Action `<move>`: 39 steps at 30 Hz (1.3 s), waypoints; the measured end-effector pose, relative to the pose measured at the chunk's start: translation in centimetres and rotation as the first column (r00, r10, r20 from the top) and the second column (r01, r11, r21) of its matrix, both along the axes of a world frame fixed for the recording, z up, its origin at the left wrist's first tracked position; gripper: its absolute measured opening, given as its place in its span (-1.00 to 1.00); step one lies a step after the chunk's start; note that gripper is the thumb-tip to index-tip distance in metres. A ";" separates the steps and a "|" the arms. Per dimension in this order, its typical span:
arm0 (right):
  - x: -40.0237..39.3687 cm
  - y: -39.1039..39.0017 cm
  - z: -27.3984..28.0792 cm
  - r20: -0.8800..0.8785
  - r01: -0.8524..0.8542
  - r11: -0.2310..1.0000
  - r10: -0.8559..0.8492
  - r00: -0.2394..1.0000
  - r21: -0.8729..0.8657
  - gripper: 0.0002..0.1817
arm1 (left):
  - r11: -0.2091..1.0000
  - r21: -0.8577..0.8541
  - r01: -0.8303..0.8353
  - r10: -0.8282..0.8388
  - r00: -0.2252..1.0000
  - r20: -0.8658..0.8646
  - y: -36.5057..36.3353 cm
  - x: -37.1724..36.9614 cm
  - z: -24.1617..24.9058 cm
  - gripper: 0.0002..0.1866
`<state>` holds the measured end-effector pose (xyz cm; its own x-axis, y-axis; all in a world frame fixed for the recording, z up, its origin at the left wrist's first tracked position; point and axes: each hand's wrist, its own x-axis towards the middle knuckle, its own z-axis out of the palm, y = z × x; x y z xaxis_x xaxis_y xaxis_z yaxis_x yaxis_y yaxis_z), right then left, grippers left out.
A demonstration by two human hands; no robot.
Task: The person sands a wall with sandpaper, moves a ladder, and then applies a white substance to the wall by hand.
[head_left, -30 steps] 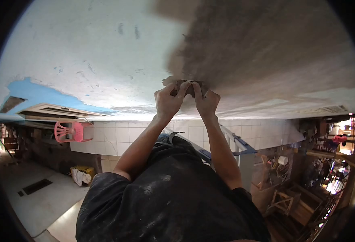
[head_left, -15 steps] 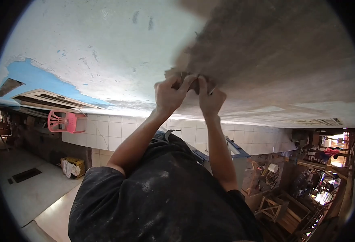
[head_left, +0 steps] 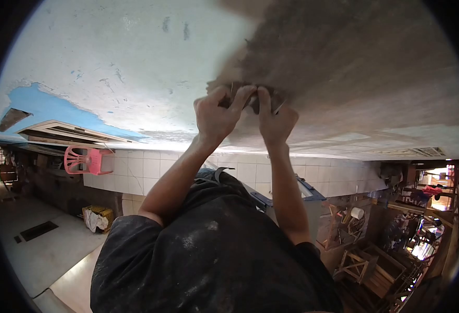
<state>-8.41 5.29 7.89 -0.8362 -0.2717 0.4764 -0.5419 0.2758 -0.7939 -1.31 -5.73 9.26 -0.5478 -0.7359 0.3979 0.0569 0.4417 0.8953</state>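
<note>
Both my arms reach up to a flat overhead surface (head_left: 135, 57), white and flaking on the left. A grey-brown coated patch (head_left: 355, 68) covers its right side. My left hand (head_left: 215, 117) and my right hand (head_left: 275, 124) together press a small dark flat tool (head_left: 251, 102) against the surface at the patch's left edge. Fingers of both hands curl over the tool and hide most of it. A thin metal edge sticks out beside my right hand. My dark, dust-speckled shirt (head_left: 214, 261) fills the bottom of the view.
A blue bare patch (head_left: 36, 101) and a long vent-like fitting (head_left: 67, 133) lie at the surface's left end. Below are a white tiled wall (head_left: 151, 175), a pink plastic chair (head_left: 83, 159), a blue-framed stand (head_left: 305, 193) and wooden furniture (head_left: 365, 261) at the right.
Both hands have slid the tool a little farther up along the surface into the grey-brown patch. The grip is the same.
</note>
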 end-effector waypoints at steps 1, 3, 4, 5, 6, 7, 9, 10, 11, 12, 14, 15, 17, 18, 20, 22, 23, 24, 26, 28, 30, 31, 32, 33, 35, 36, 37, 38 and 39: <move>0.0 -0.1 1.0 0.037 -0.024 0.999 0.025 0.999 -0.034 -0.68 | 1.000 0.008 0.017 -0.017 0.999 0.043 -0.2 0.1 -0.3 -0.53; 0.0 -0.1 0.5 0.048 -0.038 0.999 0.040 0.998 -0.036 -0.68 | 0.999 0.022 0.049 -0.052 0.992 0.113 -0.9 0.2 -1.3 -0.62; -0.1 0.0 -1.5 0.024 -0.027 1.000 0.027 0.999 0.000 -0.68 | 0.999 0.023 0.047 -0.050 0.989 0.143 -0.9 0.3 -2.8 -0.63; -0.2 0.2 -3.5 -0.005 -0.016 0.999 0.016 1.000 0.036 -0.69 | 0.999 0.024 0.043 -0.047 0.985 0.169 -0.7 0.6 -5.0 -0.64; -0.1 0.4 -5.1 -0.062 0.008 0.993 -0.001 0.998 0.115 -0.70 | 0.999 0.023 0.038 -0.042 0.980 0.195 -0.5 0.9 -6.0 -0.64; -0.1 0.5 -6.1 -0.034 0.003 0.994 0.000 0.999 0.106 -0.70 | 0.997 0.052 0.056 -0.067 0.968 0.242 -0.4 1.1 -5.8 -0.65; 0.0 0.4 -7.5 0.030 -0.013 0.996 0.010 1.000 0.090 -0.70 | 0.990 0.115 0.080 -0.114 0.935 0.336 -0.4 1.5 -5.3 -0.67; 0.5 0.1 -4.9 -0.017 0.006 0.999 -0.005 1.000 0.037 -0.69 | 0.990 0.122 0.071 -0.104 0.952 0.290 -0.4 1.4 -5.0 -0.68; 0.6 0.1 -2.9 -0.016 0.000 0.999 0.001 1.000 0.049 -0.69 | 0.995 0.084 0.048 -0.064 0.978 0.196 -0.5 1.0 -4.4 -0.63; 0.2 0.1 -1.3 -0.015 -0.003 0.998 0.004 1.000 0.060 -0.69 | 0.999 0.048 0.025 -0.030 0.994 0.101 -0.6 0.3 -3.4 -0.57; 0.2 -0.4 1.7 -0.002 -0.014 1.000 0.014 1.000 -0.006 -0.68 | 0.999 -0.045 -0.025 0.025 1.000 -0.002 -0.5 0.3 0.4 -0.50; 0.4 -0.5 1.5 0.024 -0.027 0.999 0.028 0.999 -0.016 -0.68 | 1.000 -0.021 -0.012 0.012 1.000 -0.013 -0.6 0.4 0.1 -0.51; 0.4 -0.6 0.9 0.062 -0.052 0.998 0.054 0.997 -0.039 -0.68 | 1.000 0.023 0.017 -0.016 0.999 -0.048 -1.2 0.2 -1.7 -0.51; 0.3 -0.5 -1.2 0.038 -0.055 0.998 0.055 0.998 -0.005 -0.68 | 0.998 0.054 0.022 -0.021 1.000 -0.010 -1.3 0.2 -3.9 -0.52; 0.0 -0.4 -6.5 -0.015 -0.065 0.996 0.066 0.998 0.064 -0.69 | 0.995 0.103 0.007 -0.012 0.999 0.053 -1.1 0.7 -6.7 -0.53; 0.5 -0.7 -6.5 0.057 -0.059 0.997 0.057 0.997 0.048 -0.68 | 0.999 0.047 0.001 -0.009 0.986 0.164 -1.0 1.7 -5.6 -0.54; 0.7 -0.7 -6.5 0.098 -0.059 0.997 0.054 0.994 0.045 -0.68 | 0.999 0.051 0.001 -0.010 0.983 0.182 -1.2 1.8 -4.9 -0.54; 0.9 -0.8 -5.4 0.073 -0.058 0.997 0.055 0.996 0.050 -0.68 | 0.998 0.057 0.003 -0.014 0.979 0.204 -1.2 2.1 -3.8 -0.55; 0.9 -1.0 -1.3 0.026 -0.046 0.997 0.044 0.999 0.059 -0.68 | 0.995 0.099 0.015 -0.025 0.994 0.105 -1.0 1.8 -1.6 -0.56; 0.7 -0.8 -0.5 0.091 -0.072 0.996 0.067 0.994 0.051 -0.68 | 0.984 0.174 0.039 -0.016 0.991 -0.132 -0.4 0.8 0.0 -0.58; 0.3 -1.0 -1.3 0.087 -0.086 0.996 0.084 0.993 0.026 -0.67 | 0.990 0.134 0.049 -0.047 0.999 -0.016 -1.6 1.2 -1.9 -0.59; 0.2 -1.0 -3.0 0.053 -0.087 0.996 0.086 0.995 0.010 -0.67 | 0.992 0.115 0.055 -0.060 0.998 0.037 -1.9 1.4 -3.1 -0.60; 0.0 -1.0 -4.4 0.012 -0.089 0.996 0.089 0.996 -0.007 -0.66 | 0.991 0.127 0.038 -0.045 0.998 0.053 -1.6 1.4 -4.2 -0.60; -0.1 -1.1 -5.3 0.041 -0.101 0.995 0.101 0.994 -0.007 -0.67 | 0.991 0.135 0.017 -0.026 0.998 0.063 -1.3 1.5 -5.2 -0.59; 0.3 -1.1 -6.9 0.099 -0.131 0.991 0.132 0.986 -0.012 -0.68 | 0.990 0.138 0.006 -0.019 0.996 0.092 -1.3 1.7 -6.0 -0.57; 0.0 -0.4 -7.5 0.106 -0.099 0.953 0.071 0.992 0.285 -0.73 | 0.990 0.138 0.017 -0.032 0.993 0.110 -1.4 1.8 -6.1 -0.56; 0.0 -0.9 -5.9 0.067 -0.093 0.974 0.081 0.994 0.207 -0.74 | 0.990 0.138 0.025 -0.043 0.991 0.127 -1.6 1.8 -5.3 -0.55; 0.3 -1.0 -4.3 0.040 -0.087 0.988 0.083 0.996 0.129 -0.75 | 0.996 0.094 -0.005 -0.016 0.974 0.225 -1.7 2.1 -4.3 -0.53; 0.7 -1.2 -2.5 0.018 -0.079 0.996 0.078 0.997 0.050 -0.76 | 0.998 0.063 -0.008 -0.002 0.988 0.152 -1.9 1.9 -3.2 -0.53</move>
<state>-7.70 4.13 5.37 -0.8188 -0.3606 0.4468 -0.5507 0.2732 -0.7887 0.63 -7.61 6.02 -0.5960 -0.7589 0.2625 -0.0834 0.3836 0.9197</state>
